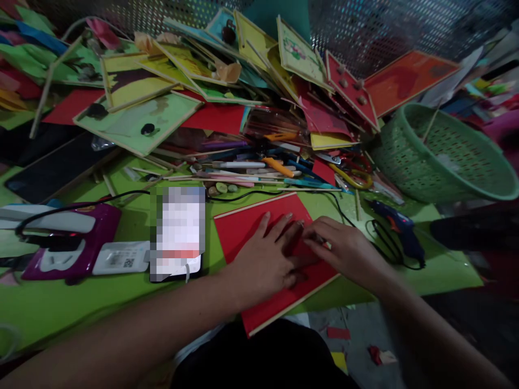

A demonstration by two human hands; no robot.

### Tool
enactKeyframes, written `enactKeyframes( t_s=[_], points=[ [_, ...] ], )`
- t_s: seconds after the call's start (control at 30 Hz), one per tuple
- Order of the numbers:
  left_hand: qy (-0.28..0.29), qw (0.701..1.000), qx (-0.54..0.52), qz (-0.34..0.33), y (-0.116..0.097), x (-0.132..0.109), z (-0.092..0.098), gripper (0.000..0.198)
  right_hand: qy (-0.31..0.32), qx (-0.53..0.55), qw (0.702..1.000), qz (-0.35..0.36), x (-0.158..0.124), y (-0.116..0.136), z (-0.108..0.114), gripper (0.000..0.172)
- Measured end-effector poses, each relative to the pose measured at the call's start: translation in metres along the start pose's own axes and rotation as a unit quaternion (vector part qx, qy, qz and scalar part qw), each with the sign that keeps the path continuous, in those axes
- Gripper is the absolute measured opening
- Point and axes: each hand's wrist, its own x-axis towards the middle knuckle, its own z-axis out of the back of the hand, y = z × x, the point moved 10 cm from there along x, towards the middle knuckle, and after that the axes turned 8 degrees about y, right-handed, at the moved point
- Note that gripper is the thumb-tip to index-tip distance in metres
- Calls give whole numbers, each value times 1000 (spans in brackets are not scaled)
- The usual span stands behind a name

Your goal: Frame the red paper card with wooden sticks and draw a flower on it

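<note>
A red board [229, 233] lies tilted on the green table, with pale wooden strips [292, 309] along its near and far edges. My left hand [265, 259] rests flat on it, fingers spread. Over the board's right part, my right hand [344, 246] is closed in a pinch close to the left fingertips. Something small shows between the right thumb and fingers, too dark and hidden to name. A blue glue gun [401, 229] lies to the right of that hand. The phone [182, 232] with a lit screen is left of the board.
A purple power strip [77, 243] with plugged cables sits at left. Decorated framed cards [141, 121] pile up at the back, with pens, sticks and scissors [352, 170] before them. A green basket [441, 156] stands at right. A black cable runs behind the red board.
</note>
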Motion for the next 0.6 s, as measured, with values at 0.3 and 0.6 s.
enactKeyframes(
  t_s=[0.3, 0.6],
  points=[
    [-7, 1000, -28, -5, 1, -3, 4, 47, -78, 13, 988, -129, -7, -64, 25, 5],
    [-4, 1000, -17, -4, 1, -3, 4, 50, -44, 65, 989, -123, 15, -62, 20, 12]
  ],
)
